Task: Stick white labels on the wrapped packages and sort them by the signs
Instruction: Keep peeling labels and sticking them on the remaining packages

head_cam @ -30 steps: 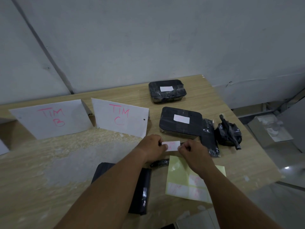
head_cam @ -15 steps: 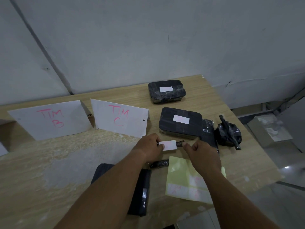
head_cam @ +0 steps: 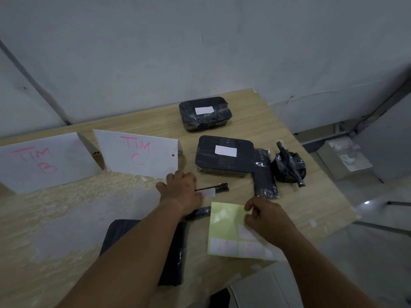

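Two hands work low in the frame. Your left forearm crosses a flat black wrapped package (head_cam: 142,252) at the bottom centre. To its right, your right hand (head_cam: 269,221) curls its fingers on the upper right corner of the pale yellow-green label sheet (head_cam: 222,225), pinching it.

Just above, your left hand (head_cam: 180,192) pinches the near end of a slim black wrapped stick (head_cam: 222,187) with a white label (head_cam: 209,193) on it. It sits low over the desk (head_cam: 66,218), below the white paper sign marked TIM C (head_cam: 138,154).

Labelling this piece looks nearly done. Next, I judge, you should press the label flat and set the stick by its sign, though the label's writing is too faint to read. Toward the upper right, a broad black wrapped box (head_cam: 211,162) and, farther off, a smaller black wrapped box (head_cam: 200,122) already carry labels.
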The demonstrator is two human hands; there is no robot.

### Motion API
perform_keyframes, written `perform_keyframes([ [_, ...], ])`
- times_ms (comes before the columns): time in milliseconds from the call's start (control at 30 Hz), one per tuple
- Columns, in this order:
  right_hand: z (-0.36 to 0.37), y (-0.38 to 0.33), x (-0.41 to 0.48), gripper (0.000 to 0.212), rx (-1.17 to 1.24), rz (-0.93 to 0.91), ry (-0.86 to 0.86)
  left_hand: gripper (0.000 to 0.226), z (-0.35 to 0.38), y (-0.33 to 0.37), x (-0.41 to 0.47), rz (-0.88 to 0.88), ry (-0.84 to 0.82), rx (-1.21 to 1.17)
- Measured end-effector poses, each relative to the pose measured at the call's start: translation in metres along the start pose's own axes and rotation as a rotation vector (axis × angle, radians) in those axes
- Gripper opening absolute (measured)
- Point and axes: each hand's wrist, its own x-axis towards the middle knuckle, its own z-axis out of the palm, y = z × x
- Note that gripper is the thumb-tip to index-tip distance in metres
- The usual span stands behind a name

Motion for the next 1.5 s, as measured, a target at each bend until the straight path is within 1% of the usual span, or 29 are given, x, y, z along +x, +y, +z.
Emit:
perform_keyframes([
  [67, 0.001, 0.003, -0.005, 0.021, -0.044, -0.094, -0.058, 0.042, -0.001, 0.004, -0.005, 0.095, 0.154, -0.040],
  [100, 0.002, 0.005, -0.009, 0.022, -0.068, -0.117, -0.065, 0.036, -0.003, 0.007, -0.008, 0.187, 0.251, -0.085],
  [133, 0.003, 0.007, -0.012, 0.024, -0.090, -0.124, -0.060, 0.030, -0.005, 0.012, -0.011, 0.292, 0.310, -0.113],
  [167, 0.005, 0.010, -0.014, 0.028, -0.116, -0.124, -0.054, 0.026, -0.007, 0.017, -0.013, 0.396, 0.312, -0.096],
  [200, 0.008, 0.011, -0.016, 0.031, -0.145, -0.122, -0.052, 0.027, -0.008, 0.022, -0.015, 0.493, 0.277, -0.044],
  [267, 0.012, 0.011, -0.020, 0.039, -0.189, -0.112, -0.059, 0.036, -0.005, 0.034, -0.018, 0.607, 0.179, 0.080],
  [367, 0.017, 0.007, -0.023, 0.047, -0.217, -0.100, -0.071, 0.050, 0.006, 0.048, -0.021, 0.622, 0.111, 0.241],
  [500, 0.020, 0.005, -0.028, 0.056, -0.209, -0.096, -0.047, 0.053, 0.015, 0.059, -0.025, 0.622, 0.134, 0.393],
  [567, 0.021, 0.008, -0.033, 0.060, -0.200, -0.098, -0.038, 0.052, 0.016, 0.060, -0.026, 0.605, 0.122, 0.421],
  [667, 0.022, 0.015, -0.040, 0.065, -0.196, -0.090, -0.029, 0.050, 0.017, 0.059, -0.026, 0.570, 0.108, 0.398],
  [733, 0.023, 0.021, -0.043, 0.069, -0.200, -0.072, -0.034, 0.053, 0.017, 0.060, -0.027, 0.565, 0.090, 0.393],
  [867, 0.028, 0.024, -0.044, 0.074, -0.192, -0.058, -0.022, 0.059, 0.016, 0.069, -0.031, 0.577, 0.011, 0.502],
  [933, 0.029, 0.025, -0.043, 0.075, -0.182, -0.058, -0.016, 0.055, 0.016, 0.074, -0.031, 0.560, -0.009, 0.495],
  [967, 0.030, 0.025, -0.043, 0.075, -0.177, -0.058, -0.012, 0.049, 0.016, 0.077, -0.032, 0.545, -0.011, 0.460],
  [1033, 0.031, 0.026, -0.043, 0.072, -0.176, -0.062, 0.003, 0.028, 0.013, 0.081, -0.031, 0.522, -0.041, 0.347],
  [1100, 0.033, 0.026, -0.044, 0.068, -0.183, -0.064, 0.020, 0.007, 0.010, 0.082, -0.030, 0.467, -0.174, 0.130],
  [1167, 0.034, 0.026, -0.044, 0.063, -0.171, -0.063, 0.040, 0.009, 0.008, 0.083, -0.029, 0.402, -0.317, -0.086],
  [1267, 0.033, 0.024, -0.043, 0.057, -0.146, -0.069, 0.104, 0.010, 0.006, 0.083, -0.027, 0.347, -0.342, -0.252],
  [1367, 0.031, 0.021, -0.042, 0.060, -0.162, -0.084, 0.198, 0.010, 0.005, 0.081, -0.026, 0.235, -0.403, -0.447],
  [1500, 0.032, 0.015, -0.042, 0.060, -0.165, -0.070, 0.298, 0.023, 0.004, 0.081, -0.028, 0.063, -0.500, -0.717],
])
